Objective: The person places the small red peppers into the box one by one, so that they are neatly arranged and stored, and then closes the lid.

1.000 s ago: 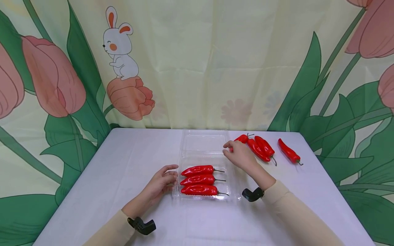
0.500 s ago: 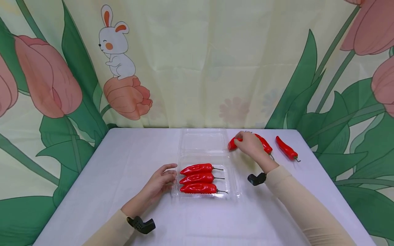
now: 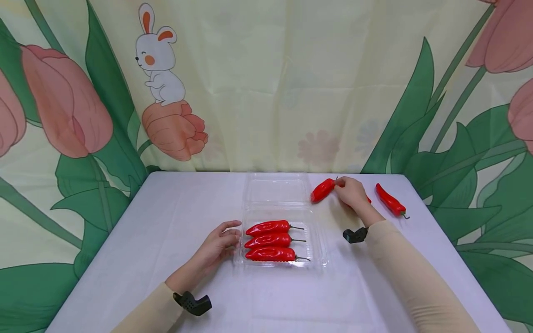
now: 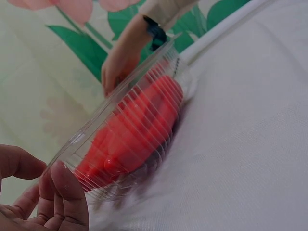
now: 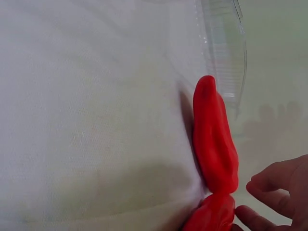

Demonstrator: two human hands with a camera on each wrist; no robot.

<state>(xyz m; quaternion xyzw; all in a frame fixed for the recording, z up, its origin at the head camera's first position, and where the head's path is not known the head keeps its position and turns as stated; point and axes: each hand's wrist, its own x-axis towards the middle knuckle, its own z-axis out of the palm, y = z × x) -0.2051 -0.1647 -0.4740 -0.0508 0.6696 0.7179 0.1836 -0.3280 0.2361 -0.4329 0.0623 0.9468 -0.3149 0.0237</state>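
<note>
A clear plastic clamshell container (image 3: 317,245) lies with its lid (image 3: 275,188) folded back. Three red chili peppers (image 3: 270,240) lie side by side in it, stems to the right. My left hand (image 3: 218,245) holds the container's left rim; thumb and fingertips pinch that edge in the left wrist view. Over the loose peppers at the back right is my right hand (image 3: 351,192), its fingers near the stem of one red pepper (image 5: 215,139). A second red pepper (image 5: 211,214) lies against it beside the fingertips, mostly hidden by the hand in the head view.
Another red pepper (image 3: 390,201) lies apart, to the right of my right hand. A white cloth (image 3: 179,199) covers the table. Behind its back edge hangs a printed curtain (image 3: 258,92) with tulips and a rabbit.
My right hand has moved right and slightly back from beside the lid, across the loose peppers. The nearest pepper now shows more fully. My left hand stays at the container's rim.
</note>
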